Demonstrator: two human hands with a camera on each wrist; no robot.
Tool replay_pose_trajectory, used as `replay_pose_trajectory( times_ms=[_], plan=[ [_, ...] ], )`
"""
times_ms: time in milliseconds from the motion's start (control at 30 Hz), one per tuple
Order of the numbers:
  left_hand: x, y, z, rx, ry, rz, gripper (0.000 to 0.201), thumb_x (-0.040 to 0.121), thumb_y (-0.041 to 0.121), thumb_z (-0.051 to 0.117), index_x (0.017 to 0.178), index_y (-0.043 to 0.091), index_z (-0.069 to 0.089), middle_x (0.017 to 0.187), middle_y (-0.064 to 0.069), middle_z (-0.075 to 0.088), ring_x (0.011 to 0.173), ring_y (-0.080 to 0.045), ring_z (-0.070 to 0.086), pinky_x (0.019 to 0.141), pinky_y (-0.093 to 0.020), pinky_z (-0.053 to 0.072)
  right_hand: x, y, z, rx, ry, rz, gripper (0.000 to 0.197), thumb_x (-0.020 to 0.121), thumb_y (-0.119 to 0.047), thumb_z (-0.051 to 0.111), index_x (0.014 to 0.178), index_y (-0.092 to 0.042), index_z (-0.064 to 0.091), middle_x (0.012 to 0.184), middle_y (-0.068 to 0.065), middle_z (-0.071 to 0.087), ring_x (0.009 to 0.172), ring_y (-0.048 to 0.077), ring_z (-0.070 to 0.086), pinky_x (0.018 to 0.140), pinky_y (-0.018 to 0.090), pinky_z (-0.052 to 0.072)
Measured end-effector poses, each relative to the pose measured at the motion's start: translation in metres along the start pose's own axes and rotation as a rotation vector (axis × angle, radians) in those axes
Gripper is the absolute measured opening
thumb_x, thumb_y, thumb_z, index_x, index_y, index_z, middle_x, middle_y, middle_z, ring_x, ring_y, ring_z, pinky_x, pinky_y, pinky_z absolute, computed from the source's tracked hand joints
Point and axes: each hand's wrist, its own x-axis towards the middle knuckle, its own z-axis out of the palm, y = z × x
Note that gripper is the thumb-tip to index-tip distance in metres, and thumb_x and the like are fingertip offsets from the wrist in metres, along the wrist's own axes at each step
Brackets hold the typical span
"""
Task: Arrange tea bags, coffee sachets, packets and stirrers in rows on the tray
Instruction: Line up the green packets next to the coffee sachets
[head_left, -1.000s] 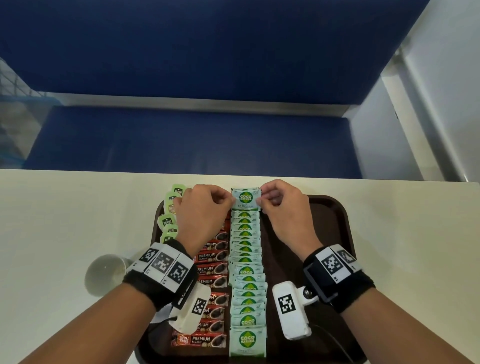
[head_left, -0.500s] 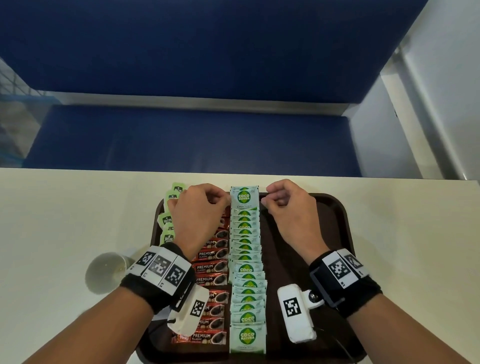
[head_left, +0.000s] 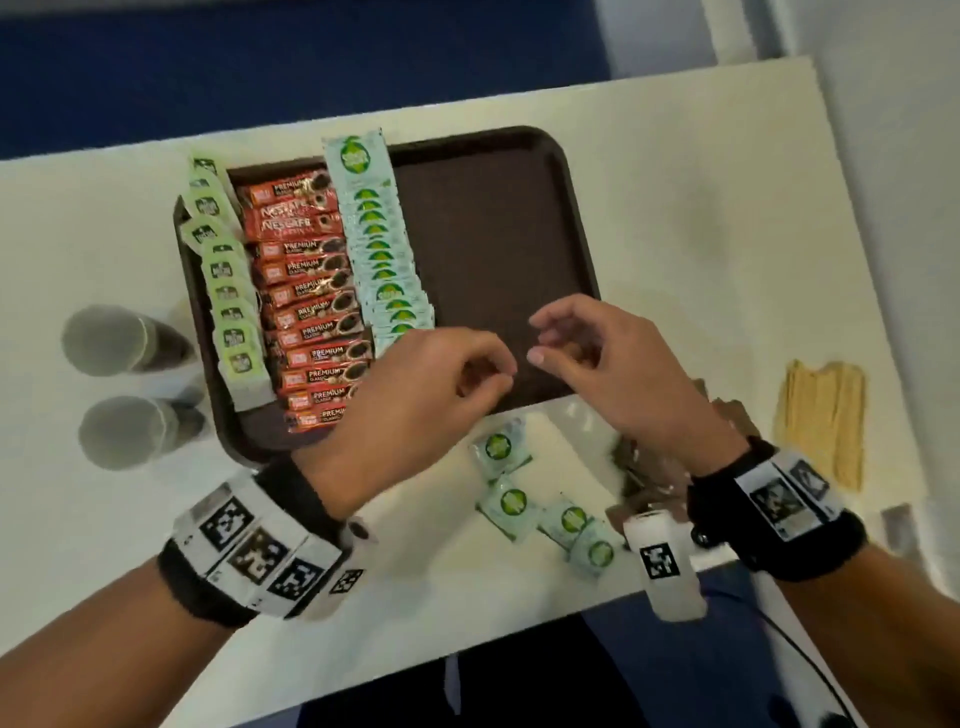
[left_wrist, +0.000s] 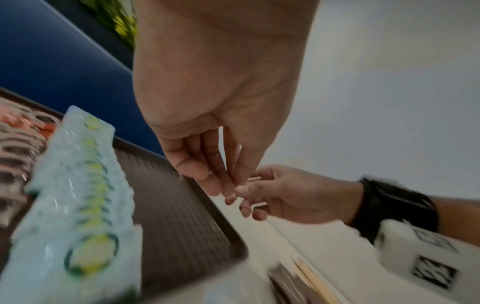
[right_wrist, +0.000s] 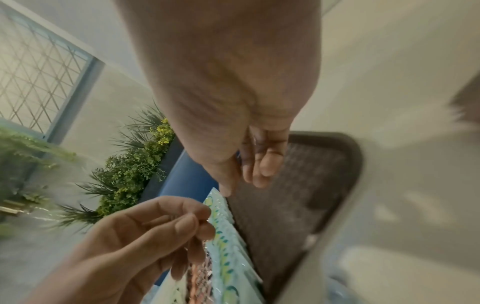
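Sachets were what you had left to place: four pale green loose sachets lay scattered on the desk just near of the tray, beside a heap of dark brown packets and, further right, a bundle of wooden stirrers. On the tray, three rows already ran from far to near along its left part: small green tea bags at the left edge, red coffee sachets next, then a pale green sachet row overlapping like shingles; the right half stood bare. You could expect each loose sachet to be very light, thin and floppy, with a glossy, likely slippery film, so a fingertip pinch at one sealed edge or corner would probably serve best, since a flat press would only slide it. The stirrers looked stiff but thin and would likely roll apart unless gathered as a bundle. Your left hand hovered over the tray's near edge with fingers loosely curled and thumb close to fingertips, holding nothing. Your right hand hung just beside it over the bare tray floor, fingers bent and relaxed, also empty, the two sets of fingertips near each other but apart.
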Motion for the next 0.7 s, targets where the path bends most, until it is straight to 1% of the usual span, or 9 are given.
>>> replay_pose_trajectory(
  times_ms=[67, 167, 233, 300, 367, 400, 467, 533, 700],
  plan=[
    [-0.022, 0.001, 0.033, 0.116, -0.058, 0.08, 0.015, 0.1, 0.03, 0.073, 0.114, 0.031, 0.078, 0.102, 0.013, 0.076, 0.091, -0.008, 0.07, 0.079, -0.035, 0.058, -0.03, 0.019, -0.001, -0.091, 0.0, 0.027, 0.03, 0.094, -0.025, 0.082, 0.121, -0.025, 0.071, 0.106, -0.008, 0.068, 0.082, 0.001, 0.063, 0.072, 0.008, 0.045],
    [-0.046, -0.009, 0.074, 0.302, -0.093, 0.209, 0.041, 0.096, 0.034, 0.078, 0.135, 0.023, 0.071, 0.127, 0.002, 0.075, 0.114, -0.024, 0.07, 0.09, -0.041, 0.062, -0.076, 0.049, 0.002, -0.191, -0.016, 0.127, 0.04, 0.092, -0.027, 0.084, 0.126, -0.032, 0.065, 0.112, -0.012, 0.059, 0.08, 0.005, 0.06, 0.071, 0.012, 0.044],
    [-0.058, -0.012, 0.097, 0.465, -0.161, 0.234, 0.072, 0.09, 0.049, 0.082, 0.152, 0.02, 0.058, 0.149, -0.004, 0.065, 0.129, -0.029, 0.064, 0.1, -0.043, 0.058, -0.107, 0.066, 0.013, -0.236, -0.103, 0.21, 0.056, 0.09, -0.03, 0.085, 0.139, -0.036, 0.058, 0.123, -0.013, 0.05, 0.09, 0.002, 0.058, 0.077, 0.011, 0.045],
    [-0.067, -0.014, 0.114, 0.585, -0.186, 0.217, 0.1, 0.08, 0.067, 0.083, 0.159, 0.016, 0.049, 0.16, -0.012, 0.054, 0.136, -0.035, 0.058, 0.104, -0.045, 0.056, -0.136, 0.079, 0.031, -0.282, -0.206, 0.26, 0.076, 0.09, -0.032, 0.084, 0.154, -0.041, 0.044, 0.138, -0.012, 0.039, 0.102, 0.001, 0.053, 0.089, 0.015, 0.048],
    [-0.073, -0.02, 0.125, 0.642, -0.17, 0.188, 0.11, 0.077, 0.073, 0.081, 0.161, 0.012, 0.045, 0.165, -0.018, 0.047, 0.14, -0.039, 0.053, 0.105, -0.05, 0.054, -0.155, 0.086, 0.051, -0.363, -0.252, 0.274, 0.09, 0.093, -0.032, 0.081, 0.164, -0.042, 0.028, 0.149, -0.011, 0.028, 0.124, 0.007, 0.043, 0.099, 0.024, 0.052],
    [-0.074, -0.024, 0.129, 0.659, -0.155, 0.175, 0.111, 0.078, 0.074, 0.079, 0.162, 0.011, 0.043, 0.167, -0.019, 0.043, 0.142, -0.041, 0.051, 0.107, -0.053, 0.052, -0.16, 0.088, 0.06, -0.398, -0.25, 0.286, 0.095, 0.094, -0.03, 0.08, 0.167, -0.043, 0.021, 0.153, -0.012, 0.023, 0.132, 0.011, 0.037, 0.101, 0.029, 0.055],
    [-0.074, -0.03, 0.132, 0.68, -0.136, 0.141, 0.11, 0.083, 0.073, 0.076, 0.164, 0.009, 0.039, 0.169, -0.021, 0.039, 0.145, -0.043, 0.048, 0.109, -0.055, 0.05, -0.164, 0.088, 0.071, -0.462, -0.225, 0.328, 0.1, 0.094, -0.029, 0.079, 0.168, -0.044, 0.013, 0.157, -0.013, 0.018, 0.139, 0.017, 0.03, 0.097, 0.038, 0.06],
    [-0.073, -0.035, 0.137, 0.688, -0.112, 0.138, 0.106, 0.086, 0.07, 0.074, 0.163, 0.006, 0.04, 0.164, -0.023, 0.044, 0.142, -0.043, 0.05, 0.107, -0.055, 0.05, -0.163, 0.087, 0.075, -0.528, -0.212, 0.35, 0.098, 0.095, -0.033, 0.078, 0.167, -0.043, 0.014, 0.159, -0.013, 0.021, 0.142, 0.018, 0.028, 0.094, 0.039, 0.061],
    [-0.068, -0.043, 0.144, 0.672, -0.053, 0.24, 0.096, 0.093, 0.058, 0.075, 0.159, -0.004, 0.043, 0.137, -0.024, 0.058, 0.116, -0.039, 0.057, 0.093, -0.048, 0.057, -0.16, 0.085, 0.079, -0.531, -0.192, 0.347, 0.072, 0.094, -0.037, 0.077, 0.155, -0.034, 0.039, 0.146, -0.013, 0.036, 0.134, 0.014, 0.031, 0.083, 0.031, 0.055]
  ],
)
